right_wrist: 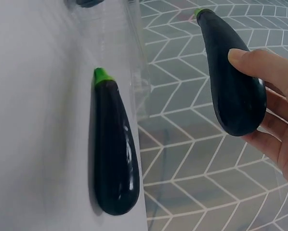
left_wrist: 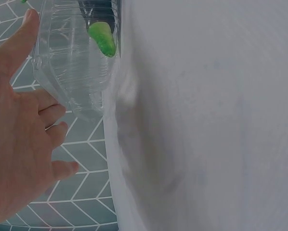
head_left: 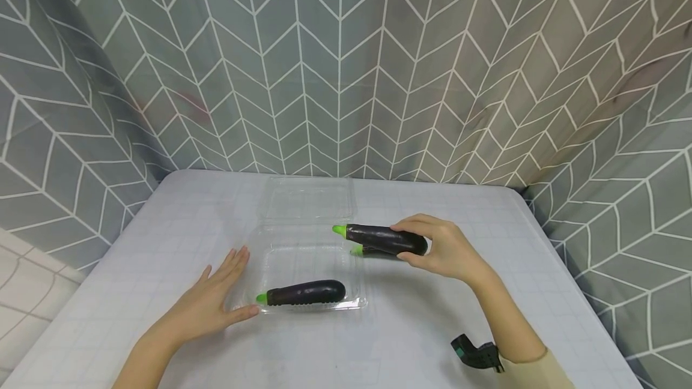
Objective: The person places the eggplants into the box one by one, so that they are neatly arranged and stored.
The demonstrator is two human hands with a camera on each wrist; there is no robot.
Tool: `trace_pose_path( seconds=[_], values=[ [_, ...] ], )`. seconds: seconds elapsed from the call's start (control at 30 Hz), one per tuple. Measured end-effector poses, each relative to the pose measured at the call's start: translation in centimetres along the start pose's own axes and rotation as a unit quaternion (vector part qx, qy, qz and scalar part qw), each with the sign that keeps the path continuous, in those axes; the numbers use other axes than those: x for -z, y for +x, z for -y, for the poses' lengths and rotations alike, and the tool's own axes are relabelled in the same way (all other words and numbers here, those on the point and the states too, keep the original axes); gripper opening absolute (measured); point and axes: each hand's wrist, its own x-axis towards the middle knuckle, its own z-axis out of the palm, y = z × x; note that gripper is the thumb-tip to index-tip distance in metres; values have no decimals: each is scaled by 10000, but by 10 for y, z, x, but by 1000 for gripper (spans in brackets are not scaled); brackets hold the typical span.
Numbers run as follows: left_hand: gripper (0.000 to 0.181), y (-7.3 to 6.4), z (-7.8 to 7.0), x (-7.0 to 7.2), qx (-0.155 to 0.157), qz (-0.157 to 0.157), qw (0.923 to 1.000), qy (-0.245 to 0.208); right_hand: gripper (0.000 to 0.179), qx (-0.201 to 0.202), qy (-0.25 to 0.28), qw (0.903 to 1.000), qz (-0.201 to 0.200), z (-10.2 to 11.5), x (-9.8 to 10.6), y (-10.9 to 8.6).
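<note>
My right hand (head_left: 443, 245) grips a dark eggplant (right_wrist: 233, 82) by its thick end, raised above the table, its green stem pointing left. Below it a second eggplant (right_wrist: 115, 149) lies on the table beside the container, mostly covered by the held one in the head view. A third eggplant (head_left: 307, 293) lies inside the clear plastic container (head_left: 355, 302), along its near side, stem to the left. My left hand (head_left: 213, 302) is at the container's left edge with fingers spread and the thumb near its front corner. In the left wrist view the fingers touch the container's side.
The container's clear lid (head_left: 306, 200) lies folded back flat behind the base. A small black device (head_left: 476, 353) shows beside the right forearm. The white table (head_left: 324, 356) ends at a grey curtain (head_left: 335, 77) with white zigzag lines.
</note>
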Motion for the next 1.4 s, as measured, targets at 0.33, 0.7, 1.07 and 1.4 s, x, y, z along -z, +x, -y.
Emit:
trace_pose_path(
  seconds=[0.33,0.7,1.07,1.4],
  values=[
    [105,-1,-1,-1,104,46,9999,-61,43,192,271,9994,66,12,-10,20],
    [104,-1,0,0,34,-33,10000,-69,42,422,476,9979,123,20,-25,32],
    [104,-2,0,0,63,-31,10000,-46,43,582,561,9965,216,28,-34,42],
    [105,-1,-1,1,28,-52,10000,2,42,780,647,9943,342,35,-52,50]
  ],
)
